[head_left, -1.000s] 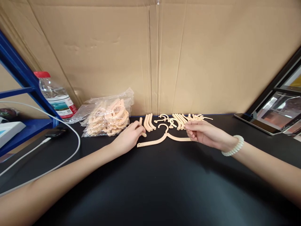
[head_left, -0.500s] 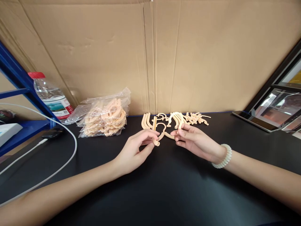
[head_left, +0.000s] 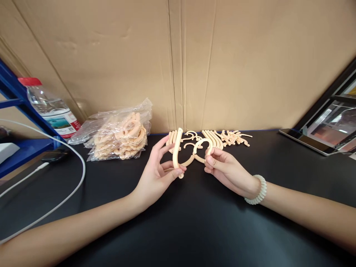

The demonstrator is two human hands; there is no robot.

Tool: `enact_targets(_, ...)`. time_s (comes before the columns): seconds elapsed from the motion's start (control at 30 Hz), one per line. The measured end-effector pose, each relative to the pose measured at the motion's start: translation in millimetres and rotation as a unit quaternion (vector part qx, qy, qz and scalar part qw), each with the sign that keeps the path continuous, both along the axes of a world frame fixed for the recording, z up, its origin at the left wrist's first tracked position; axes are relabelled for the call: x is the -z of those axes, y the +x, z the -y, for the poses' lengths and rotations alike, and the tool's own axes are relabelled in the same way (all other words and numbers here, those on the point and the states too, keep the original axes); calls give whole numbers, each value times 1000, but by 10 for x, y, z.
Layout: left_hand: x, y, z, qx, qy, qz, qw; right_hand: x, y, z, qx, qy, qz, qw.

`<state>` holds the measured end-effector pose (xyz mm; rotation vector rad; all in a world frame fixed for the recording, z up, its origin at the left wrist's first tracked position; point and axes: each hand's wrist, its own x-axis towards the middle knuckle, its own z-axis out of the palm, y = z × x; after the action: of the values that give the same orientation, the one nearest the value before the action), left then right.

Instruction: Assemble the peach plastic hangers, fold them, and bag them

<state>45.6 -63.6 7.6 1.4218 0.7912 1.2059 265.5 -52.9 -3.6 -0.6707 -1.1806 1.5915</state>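
Observation:
My left hand (head_left: 160, 172) pinches a peach plastic curved arm piece (head_left: 177, 152), which stands upright between thumb and fingers. My right hand (head_left: 224, 170), with a white bead bracelet at the wrist, grips a peach hanger piece with a hook (head_left: 200, 146) close beside it. The two pieces meet or nearly meet between the hands, just above the black table (head_left: 194, 222). Behind the hands lies a row of loose peach hanger parts (head_left: 222, 137) along the cardboard wall.
A clear plastic bag of peach parts (head_left: 122, 137) lies at the back left. A water bottle with a red cap (head_left: 50, 109) stands by a blue shelf frame (head_left: 16, 96). A white cable (head_left: 66, 185) loops across the left. A tablet (head_left: 308, 141) rests at the right.
Both hands lifted the pieces off the table and drew them toward me. The left hand turned its arm piece upright; the right hand brought the hooked piece next to it.

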Motion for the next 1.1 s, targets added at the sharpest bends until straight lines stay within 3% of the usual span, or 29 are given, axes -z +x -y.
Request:
enact_targets(0.17, 32, -2, -4, 23, -73, 9, 997, -41, 6, 25, -28, 27, 54, 998)
enact_targets(0.77, 44, 44, 49, 57, 20, -60, 996, -53, -29, 72, -23, 104, 163, 981)
enact_targets(1.1, -7, 39, 74, 11, 108, -151, 983, -58, -44, 109, -48, 112, 167, 978)
